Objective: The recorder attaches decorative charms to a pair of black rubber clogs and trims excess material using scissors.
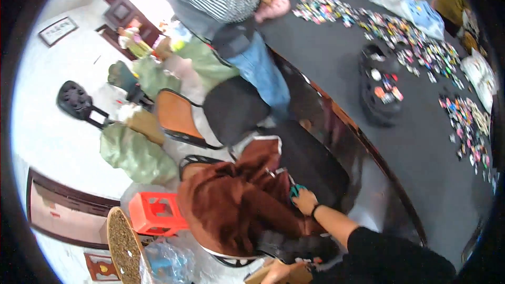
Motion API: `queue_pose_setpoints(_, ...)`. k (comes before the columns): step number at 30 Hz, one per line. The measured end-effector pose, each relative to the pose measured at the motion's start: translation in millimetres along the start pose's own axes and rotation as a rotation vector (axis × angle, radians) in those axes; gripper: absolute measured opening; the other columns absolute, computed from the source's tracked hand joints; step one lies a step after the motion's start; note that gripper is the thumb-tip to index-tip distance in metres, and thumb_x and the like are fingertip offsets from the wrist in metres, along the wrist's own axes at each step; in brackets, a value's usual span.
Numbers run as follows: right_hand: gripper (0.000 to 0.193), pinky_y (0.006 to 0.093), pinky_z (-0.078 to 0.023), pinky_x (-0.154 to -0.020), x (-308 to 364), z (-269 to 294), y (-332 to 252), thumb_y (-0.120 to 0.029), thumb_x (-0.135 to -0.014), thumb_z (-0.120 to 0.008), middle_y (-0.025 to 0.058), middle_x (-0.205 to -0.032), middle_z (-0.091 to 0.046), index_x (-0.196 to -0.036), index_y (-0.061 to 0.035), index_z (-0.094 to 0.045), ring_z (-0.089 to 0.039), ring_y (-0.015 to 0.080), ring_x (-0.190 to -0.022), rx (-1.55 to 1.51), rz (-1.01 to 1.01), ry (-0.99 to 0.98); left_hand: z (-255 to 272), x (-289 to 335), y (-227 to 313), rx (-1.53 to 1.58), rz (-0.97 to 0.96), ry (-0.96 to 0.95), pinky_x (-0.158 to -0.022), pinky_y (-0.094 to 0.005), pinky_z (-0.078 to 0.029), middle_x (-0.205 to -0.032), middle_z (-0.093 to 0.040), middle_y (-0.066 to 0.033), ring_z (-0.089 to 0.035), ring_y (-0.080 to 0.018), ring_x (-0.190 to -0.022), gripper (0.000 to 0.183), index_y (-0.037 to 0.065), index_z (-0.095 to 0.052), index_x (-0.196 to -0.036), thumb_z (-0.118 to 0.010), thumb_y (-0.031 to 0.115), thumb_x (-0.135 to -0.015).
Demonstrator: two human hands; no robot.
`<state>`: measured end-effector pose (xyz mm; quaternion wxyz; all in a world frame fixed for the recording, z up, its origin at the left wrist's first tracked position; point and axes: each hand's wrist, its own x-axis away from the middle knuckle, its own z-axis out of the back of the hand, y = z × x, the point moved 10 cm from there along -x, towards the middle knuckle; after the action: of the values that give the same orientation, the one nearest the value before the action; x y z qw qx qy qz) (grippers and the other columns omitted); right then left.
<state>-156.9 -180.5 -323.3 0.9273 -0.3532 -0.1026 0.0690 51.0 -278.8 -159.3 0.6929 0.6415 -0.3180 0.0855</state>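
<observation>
My right hand (305, 202), with a dark band at the wrist, closes around a small teal-handled tool (295, 191); its exact kind is unclear. It is beside brown cloth (226, 205) draped over a chair, close to a black seat (310, 163). At the lower edge, my left hand (281, 272) is partly cut off, with its fingers against a tan, flat-looking piece (301, 274). Just above it is a blurred dark object (294, 247) with small red and white bits. On the table to the right sits a black clog (381, 87) with colourful charms.
Many small colourful charms (421, 42) lie spread across the dark tabletop (331, 63). Across the way, a person in a striped sleeve (218, 0) handles a pink clog (273, 8). A red plastic stool (158, 213), an orange-backed chair (176, 115) and green sacks (134, 152) stand to the left.
</observation>
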Motion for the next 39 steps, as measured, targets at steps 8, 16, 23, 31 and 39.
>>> queue_pose_setpoints(8, 0.025, 0.0453, -0.050, -0.084, 36.4, 64.8, 48.1, -0.030, -0.076, -0.071, 0.0241, -0.107, -0.059, -0.099, -0.0208, -0.065, -0.061, 0.0427, -0.091, -0.003, -0.131, -0.132, -18.3, -10.5, 123.1, 0.149, -0.167, -0.080, -0.080, -0.0312, -0.052, -0.103, -0.064, -0.0082, -0.061, -0.0195, -0.095, 0.042, 0.000, -0.057, -0.116, -0.073, -0.002, -0.078)
queue_pose_setpoints(16, 0.037, 0.0254, -0.049, -0.071, 187.5, 290.4, 7.6, 0.005, -0.083, -0.062, 0.0082, -0.110, -0.060, -0.111, -0.0077, -0.042, -0.059, 0.0104, -0.084, -0.976, -0.061, 0.185, -64.4, -51.1, 209.8, -0.051, -0.145, -0.342, -0.095, -0.0308, -0.043, -0.114, -0.060, -0.0032, -0.055, -0.0142, -0.106, 0.061, 0.002, -0.049, -0.126, -0.081, 0.014, -0.076)
queue_pose_setpoints(23, 0.078, 0.0255, -0.047, -0.065, 371.5, 440.7, -3.9, -0.001, -0.075, -0.074, 0.0084, -0.097, -0.059, -0.136, -0.0110, -0.026, -0.060, 0.0136, -0.079, -0.752, -0.307, 0.468, -215.2, -48.9, 301.5, -0.280, -0.293, -0.777, -0.089, -0.0302, -0.046, -0.104, -0.063, -0.0031, -0.058, -0.0149, -0.098, 0.057, 0.004, -0.055, -0.119, -0.083, 0.008, -0.069)
queue_pose_setpoints(31, 0.069, 0.0314, -0.051, -0.059, 469.1, 502.1, -22.3, -0.009, -0.069, -0.077, 0.0088, -0.081, -0.059, -0.134, -0.0116, -0.055, -0.059, 0.0246, -0.062, -0.006, -0.240, 0.548, -359.6, -59.6, 308.4, -0.682, -0.188, -0.941, -0.088, -0.0293, -0.047, -0.104, -0.064, -0.0027, -0.058, -0.0135, -0.097, 0.050, 0.002, -0.060, -0.112, -0.081, 0.001, -0.066)
queue_pose_setpoints(39, 0.049, 0.0301, -0.053, -0.052, 458.7, 505.3, -28.5, -0.014, -0.075, -0.069, 0.0051, -0.087, -0.056, -0.124, -0.0152, -0.063, -0.062, 0.0176, -0.064, 0.359, -0.034, 0.545, -375.7, -64.9, 302.6, -0.892, -0.249, -0.904, -0.084, -0.0294, -0.047, -0.096, -0.065, -0.0031, -0.058, -0.0124, -0.091, 0.041, 0.002, -0.064, -0.103, -0.082, 0.005, -0.066)
